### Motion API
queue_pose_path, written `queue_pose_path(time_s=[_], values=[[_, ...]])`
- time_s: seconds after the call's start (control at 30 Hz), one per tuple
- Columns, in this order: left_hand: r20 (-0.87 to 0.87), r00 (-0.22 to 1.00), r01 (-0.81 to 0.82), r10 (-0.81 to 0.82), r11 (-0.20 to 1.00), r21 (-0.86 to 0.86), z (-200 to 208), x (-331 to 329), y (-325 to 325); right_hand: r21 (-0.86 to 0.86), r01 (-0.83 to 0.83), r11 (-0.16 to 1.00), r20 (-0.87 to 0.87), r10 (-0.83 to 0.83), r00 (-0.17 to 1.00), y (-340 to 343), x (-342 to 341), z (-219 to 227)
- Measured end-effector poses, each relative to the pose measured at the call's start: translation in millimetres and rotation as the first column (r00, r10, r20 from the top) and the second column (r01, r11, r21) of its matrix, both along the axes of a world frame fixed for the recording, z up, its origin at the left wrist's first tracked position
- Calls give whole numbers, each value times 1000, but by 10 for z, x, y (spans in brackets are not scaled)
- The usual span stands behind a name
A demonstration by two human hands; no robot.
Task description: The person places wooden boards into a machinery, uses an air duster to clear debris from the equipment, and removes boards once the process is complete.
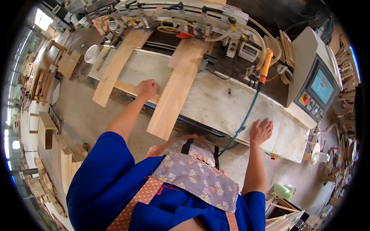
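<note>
The far ends of the two long pale wooden boards (pixel 174 90) go under the grey machine head (pixel 181 15) at the bench's far edge, hidden there.

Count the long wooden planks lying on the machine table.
2. The left plank runs under the machine head, left of the left hand. The right plank lies right of that hand, overhanging the table edge. Others may be hidden under the machine.
</note>
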State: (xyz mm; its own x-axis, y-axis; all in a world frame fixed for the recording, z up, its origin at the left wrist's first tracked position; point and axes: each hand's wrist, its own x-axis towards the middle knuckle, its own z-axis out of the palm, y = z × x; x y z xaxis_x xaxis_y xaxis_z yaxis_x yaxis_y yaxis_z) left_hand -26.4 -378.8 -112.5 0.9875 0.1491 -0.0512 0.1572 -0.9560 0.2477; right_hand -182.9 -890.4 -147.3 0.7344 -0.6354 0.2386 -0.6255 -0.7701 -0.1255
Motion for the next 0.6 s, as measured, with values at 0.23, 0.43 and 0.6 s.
queue_pose_path(time_s=[0.23,0.43,0.6], values=[[-2,1000,2,-2,1000,5,-10,5,33,10,-7,1000,16,7,1000,39,15,37],[-8,1000,-5,5,1000,11,-79,20,88,32,-1,999,25,1,1000,76,17,84],[5,1000,-7,7,1000,15,-66,17,73,28,1,1000,33,-2,999,70,25,64]])
